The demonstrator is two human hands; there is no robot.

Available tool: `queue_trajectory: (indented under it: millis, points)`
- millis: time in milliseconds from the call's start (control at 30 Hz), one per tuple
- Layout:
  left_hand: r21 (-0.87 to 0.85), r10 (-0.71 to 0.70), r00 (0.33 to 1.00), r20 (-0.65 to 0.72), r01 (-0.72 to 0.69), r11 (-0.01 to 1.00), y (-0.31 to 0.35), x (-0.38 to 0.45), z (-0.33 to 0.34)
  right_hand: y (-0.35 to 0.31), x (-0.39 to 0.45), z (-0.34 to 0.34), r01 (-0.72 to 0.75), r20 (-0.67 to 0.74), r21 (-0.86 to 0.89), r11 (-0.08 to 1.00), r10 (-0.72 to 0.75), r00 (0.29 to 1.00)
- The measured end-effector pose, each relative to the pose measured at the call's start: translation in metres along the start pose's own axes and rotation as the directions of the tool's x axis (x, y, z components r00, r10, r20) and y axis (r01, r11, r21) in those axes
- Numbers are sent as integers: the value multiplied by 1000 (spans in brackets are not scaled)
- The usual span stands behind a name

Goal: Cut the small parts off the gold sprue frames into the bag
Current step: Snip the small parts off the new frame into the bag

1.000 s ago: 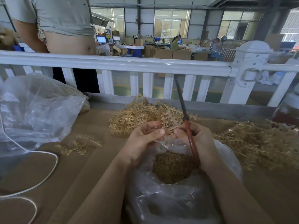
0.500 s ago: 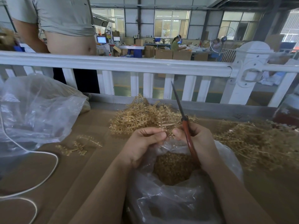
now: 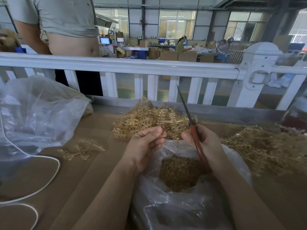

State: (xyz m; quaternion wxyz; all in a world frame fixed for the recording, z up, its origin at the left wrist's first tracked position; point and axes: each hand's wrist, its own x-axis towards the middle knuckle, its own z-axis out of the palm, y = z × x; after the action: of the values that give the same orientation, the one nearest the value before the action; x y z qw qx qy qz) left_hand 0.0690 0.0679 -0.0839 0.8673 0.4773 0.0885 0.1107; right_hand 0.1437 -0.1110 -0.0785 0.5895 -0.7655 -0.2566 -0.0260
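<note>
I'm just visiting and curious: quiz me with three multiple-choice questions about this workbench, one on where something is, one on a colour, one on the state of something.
1. Where is the open bag that holds the cut parts?
A. Under the two hands
B. On the white railing
C. On the floor

2. What colour are the scissor handles?
A. Blue
B. Reddish-brown
C. Green

3. What is the left hand doing?
A. Lying flat on the table
B. Pinching a gold sprue frame
C. Pulling the white cord

Answers: 1 A, the bag's mouth gapes right beneath both hands. 2 B, the handles in the right hand are reddish-brown. 3 B, the thumb and fingers close on the frame's stem.
</note>
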Motion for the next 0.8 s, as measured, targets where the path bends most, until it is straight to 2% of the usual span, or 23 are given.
queue_trajectory:
  millis: [267,800]
  points:
    - [-186,-51,996,-68,37,982,2,3,-2,8,3,-7,-19,135,-97,995,32,990]
    - [-149,17,997,-69,-27,988,1,2,4,4,-5,2,67,121,-468,881,-11,993]
